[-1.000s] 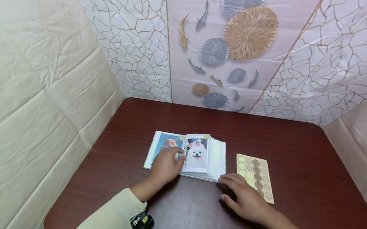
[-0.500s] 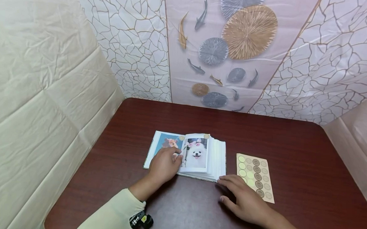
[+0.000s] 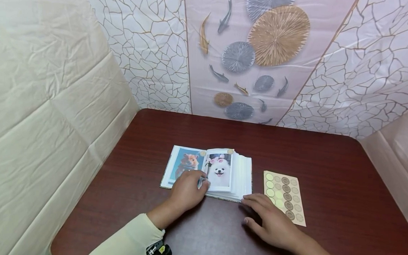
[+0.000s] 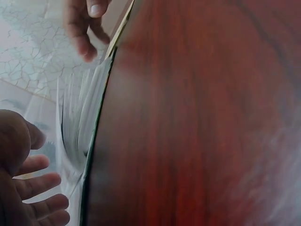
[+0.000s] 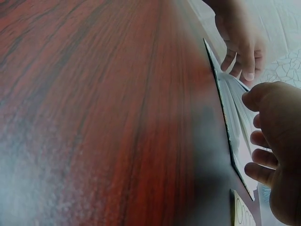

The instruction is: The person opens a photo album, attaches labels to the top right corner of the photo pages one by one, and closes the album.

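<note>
A small photo album (image 3: 243, 173) lies open on the table. Its left page carries a hamster picture (image 3: 189, 160), and the right page a white dog picture (image 3: 220, 174). Round stickers sit at the top corners of both pages. Over the lower part of the fold my left hand (image 3: 190, 190) has its fingers loosely bent; whether they touch the page is hard to see. My right hand (image 3: 271, 221) has its fingertips at the album's lower right corner, thumb apart. In the left wrist view, the stacked pages (image 4: 77, 122) fan up above the cover.
A sheet of round stickers (image 3: 295, 197) lies right of the album, partly behind my right hand. The dark red table (image 3: 207, 236) extends on all sides. Cloth hangings (image 3: 154, 69) stand along its back and left. A black strap device (image 3: 158, 251) is on my left wrist.
My left hand has slid a little right and toward me, uncovering more of the hamster picture. My right hand stays nearly still at the album's corner.
</note>
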The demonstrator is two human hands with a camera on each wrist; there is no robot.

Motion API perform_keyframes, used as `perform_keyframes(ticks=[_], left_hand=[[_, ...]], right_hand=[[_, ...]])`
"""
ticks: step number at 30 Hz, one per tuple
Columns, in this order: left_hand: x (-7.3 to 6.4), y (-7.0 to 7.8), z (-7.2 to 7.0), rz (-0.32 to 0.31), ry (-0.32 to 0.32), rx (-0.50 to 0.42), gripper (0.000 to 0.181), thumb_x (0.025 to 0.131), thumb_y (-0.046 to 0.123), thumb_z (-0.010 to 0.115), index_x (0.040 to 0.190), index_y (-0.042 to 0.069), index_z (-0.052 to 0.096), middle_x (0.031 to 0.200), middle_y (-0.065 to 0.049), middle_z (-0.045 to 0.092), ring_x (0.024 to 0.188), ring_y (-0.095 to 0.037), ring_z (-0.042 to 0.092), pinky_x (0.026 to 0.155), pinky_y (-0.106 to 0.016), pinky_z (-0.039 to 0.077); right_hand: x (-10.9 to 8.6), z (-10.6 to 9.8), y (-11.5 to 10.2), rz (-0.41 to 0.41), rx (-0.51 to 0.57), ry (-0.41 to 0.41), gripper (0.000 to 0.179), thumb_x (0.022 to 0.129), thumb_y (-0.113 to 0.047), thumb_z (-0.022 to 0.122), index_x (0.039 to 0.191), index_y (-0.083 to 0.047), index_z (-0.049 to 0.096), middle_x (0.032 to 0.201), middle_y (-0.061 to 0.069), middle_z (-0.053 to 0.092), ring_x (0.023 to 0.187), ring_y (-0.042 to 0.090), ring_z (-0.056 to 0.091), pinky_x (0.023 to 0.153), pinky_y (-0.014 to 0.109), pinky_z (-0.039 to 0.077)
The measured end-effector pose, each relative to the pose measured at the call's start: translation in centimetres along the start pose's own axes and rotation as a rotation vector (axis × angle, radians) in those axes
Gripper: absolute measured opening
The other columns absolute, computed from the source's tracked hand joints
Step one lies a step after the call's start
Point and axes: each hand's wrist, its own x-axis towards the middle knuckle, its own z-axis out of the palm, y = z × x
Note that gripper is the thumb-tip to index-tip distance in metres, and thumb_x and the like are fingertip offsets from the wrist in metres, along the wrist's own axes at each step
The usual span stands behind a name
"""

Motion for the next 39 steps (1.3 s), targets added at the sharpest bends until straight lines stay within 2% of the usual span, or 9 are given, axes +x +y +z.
perform_keyframes(ticks=[9, 18, 26, 35, 39], left_hand=[[-0.3, 0.5, 1.0, 0.104, -0.035, 0.008, 0.045, 0.076, 0.047, 0.074, 0.108, 0.017, 0.066, 0.119, 0.001, 0.059, 0.111, -0.020, 0.052, 0.092, -0.037, 0.041], [0.0, 1.0, 1.4, 0.145, -0.041, 0.048, 0.041, 0.075, 0.043, 0.076, 0.106, 0.018, 0.066, 0.116, 0.003, 0.060, 0.107, -0.018, 0.054, 0.091, -0.035, 0.041], [0.0, 1.1, 1.4, 0.154, -0.033, 0.067, 0.034, 0.079, 0.043, 0.073, 0.103, 0.019, 0.070, 0.116, 0.002, 0.060, 0.107, -0.018, 0.054, 0.090, -0.036, 0.042], [0.0, 1.0, 1.4, 0.168, -0.018, 0.045, 0.030, 0.082, 0.041, 0.070, 0.102, 0.018, 0.070, 0.115, 0.003, 0.061, 0.107, -0.017, 0.055, 0.090, -0.035, 0.042], [-0.1, 1.1, 1.3, 0.166, -0.023, 0.032, 0.027, 0.083, 0.039, 0.069, 0.101, 0.018, 0.070, 0.115, 0.003, 0.061, 0.106, -0.017, 0.055, 0.089, -0.035, 0.043]], right_hand=[[0.5, -0.2, 0.0, -0.004, 0.013, -0.030, 0.049, 0.084, -0.028, 0.070, 0.128, -0.013, 0.055, 0.131, -0.001, 0.049, 0.123, 0.017, 0.042, 0.097, 0.032, 0.035], [1.7, -0.5, -0.5, 0.002, 0.011, -0.037, 0.053, 0.084, -0.027, 0.069, 0.133, -0.013, 0.052, 0.135, 0.001, 0.046, 0.125, 0.019, 0.039, 0.096, 0.039, 0.038], [2.1, -0.5, -0.7, -0.012, 0.013, -0.052, 0.057, 0.085, -0.029, 0.068, 0.135, -0.012, 0.049, 0.138, 0.003, 0.044, 0.128, 0.021, 0.036, 0.098, 0.041, 0.037], [2.6, 0.0, -0.9, -0.047, -0.026, -0.071, 0.069, 0.085, -0.031, 0.068, 0.144, -0.014, 0.038, 0.146, 0.000, 0.035, 0.134, 0.019, 0.031, 0.102, 0.038, 0.033], [2.6, 0.4, -0.9, -0.055, -0.047, -0.077, 0.069, 0.084, -0.033, 0.068, 0.144, -0.014, 0.039, 0.147, -0.001, 0.035, 0.135, 0.020, 0.030, 0.103, 0.040, 0.033]])
